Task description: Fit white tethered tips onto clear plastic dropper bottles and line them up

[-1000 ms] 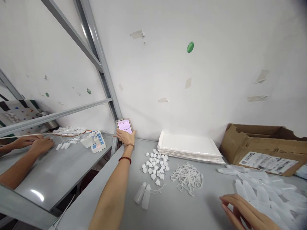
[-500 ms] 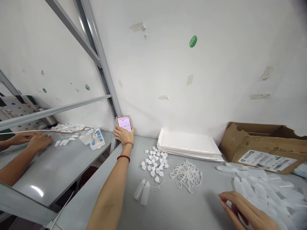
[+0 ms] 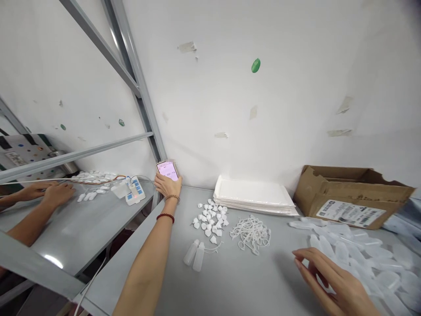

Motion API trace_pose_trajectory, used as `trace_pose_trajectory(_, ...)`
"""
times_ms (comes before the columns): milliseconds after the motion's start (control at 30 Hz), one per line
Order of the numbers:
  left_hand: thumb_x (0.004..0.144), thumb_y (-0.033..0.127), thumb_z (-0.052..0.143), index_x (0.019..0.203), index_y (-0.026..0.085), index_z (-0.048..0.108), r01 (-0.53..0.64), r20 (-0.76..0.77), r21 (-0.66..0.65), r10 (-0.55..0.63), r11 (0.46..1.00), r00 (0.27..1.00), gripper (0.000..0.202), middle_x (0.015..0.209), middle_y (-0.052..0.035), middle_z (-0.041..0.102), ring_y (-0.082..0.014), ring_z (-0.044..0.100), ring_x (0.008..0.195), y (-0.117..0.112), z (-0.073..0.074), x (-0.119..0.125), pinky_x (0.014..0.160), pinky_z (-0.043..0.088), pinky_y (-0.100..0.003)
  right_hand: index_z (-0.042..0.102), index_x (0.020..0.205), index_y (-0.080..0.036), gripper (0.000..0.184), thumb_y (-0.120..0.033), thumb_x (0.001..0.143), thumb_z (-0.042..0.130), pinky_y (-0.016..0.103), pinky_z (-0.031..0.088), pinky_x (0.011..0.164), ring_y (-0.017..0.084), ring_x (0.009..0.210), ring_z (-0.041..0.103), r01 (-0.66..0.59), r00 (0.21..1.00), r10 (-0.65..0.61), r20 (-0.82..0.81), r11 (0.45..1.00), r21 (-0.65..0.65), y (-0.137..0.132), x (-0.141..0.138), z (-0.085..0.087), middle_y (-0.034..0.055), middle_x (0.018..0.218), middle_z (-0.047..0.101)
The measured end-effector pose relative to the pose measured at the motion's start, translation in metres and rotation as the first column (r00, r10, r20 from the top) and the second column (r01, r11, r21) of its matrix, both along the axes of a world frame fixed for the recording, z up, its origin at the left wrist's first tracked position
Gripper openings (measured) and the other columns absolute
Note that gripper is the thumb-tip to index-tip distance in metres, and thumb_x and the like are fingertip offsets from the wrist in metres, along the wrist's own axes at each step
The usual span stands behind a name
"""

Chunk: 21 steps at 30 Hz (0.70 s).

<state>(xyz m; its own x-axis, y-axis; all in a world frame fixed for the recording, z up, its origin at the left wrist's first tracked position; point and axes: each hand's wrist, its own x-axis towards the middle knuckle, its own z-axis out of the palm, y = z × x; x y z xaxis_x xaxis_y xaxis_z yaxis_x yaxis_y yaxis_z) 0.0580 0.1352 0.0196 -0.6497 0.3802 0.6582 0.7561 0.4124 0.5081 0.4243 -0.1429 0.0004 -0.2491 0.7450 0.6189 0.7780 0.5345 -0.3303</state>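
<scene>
Sliding leftward in view, the cardboard box (image 3: 362, 194) is showing its right corner. Beside heaped bottles (image 3: 341, 252), the right hand (image 3: 329, 276) is hovering, fingers parted; the left (image 3: 168, 186) is clasping the phone (image 3: 167, 170) by the steel post (image 3: 148, 103), best gripping edges, baring its screen.

A gray tabletop (image 3: 237, 285) is viewed closely from above, the head-worn camera being aimed forward and down, facing a white wall (image 3: 210, 87).
</scene>
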Motion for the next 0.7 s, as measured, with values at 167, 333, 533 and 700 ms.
trace_pose_trajectory(167, 0.09, 0.03, 0.056, 0.119, 0.016, 0.053, 0.028, 0.023, 0.005, -0.029, 1.0, 0.999, 0.033, 0.12, -0.0095, 0.057, -0.0228, 0.059, 0.1, -0.003, 0.004, -0.007, 0.083, 0.052, -0.043, 0.053, 0.102, -0.023, 0.013, -0.024, 0.092, 0.044, 0.014, 0.049, 0.042, 0.009, 0.047, 0.059, -0.018, 1.0, 0.019, -0.009, 0.998, 0.056, -0.001, -0.003, 0.005, 0.0031, 0.079, 0.064)
trace_pose_trajectory(333, 0.085, 0.037, 0.061, 0.129, 0.014, 0.044, 0.135, 0.061, 0.014, -0.136, 0.991, 0.989, 0.052, 0.131, -0.0154, 0.047, -0.031, 0.05, 0.114, -0.015, 0.01, -0.007, 0.09, 0.045, -0.052, 0.052, 0.103, -0.023, 0.014, -0.022, 0.091, 0.044, 0.015, 0.051, 0.048, 0.009, 0.05, 0.06, -0.006, 1.0, 0.006, 0.005, 0.999, 0.031, -0.003, -0.003, 0.003, 0.0032, 0.082, 0.063)
trace_pose_trajectory(533, 0.073, 0.04, 0.067, 0.138, 0.004, 0.024, 0.504, -0.032, -0.025, -0.504, 0.863, 0.863, 0.085, 0.142, -0.0262, 0.029, -0.0411, 0.025, 0.13, -0.058, 0.013, 0.02, 0.101, 0.028, -0.058, 0.049, 0.105, -0.022, 0.015, -0.018, 0.092, 0.042, 0.017, 0.049, 0.047, 0.008, 0.05, 0.057, 0.003, 1.0, -0.003, 0.028, 1.0, -0.006, -0.001, 0.0, 0.0, 0.0026, 0.082, 0.061)
trace_pose_trajectory(700, 0.082, 0.03, 0.056, 0.109, 0.017, 0.056, 0.837, -0.083, -0.259, -0.875, 0.481, 0.477, 0.03, 0.113, -0.01, 0.06, -0.0282, 0.049, 0.11, -0.115, 0.027, 0.06, 0.095, 0.039, -0.044, 0.049, 0.102, -0.023, 0.014, -0.018, 0.092, 0.041, 0.019, 0.049, 0.05, 0.01, 0.054, 0.059, 0.036, 0.999, -0.036, 0.033, 0.999, -0.015, 0.005, 0.002, 0.0, 0.0031, 0.083, 0.061)
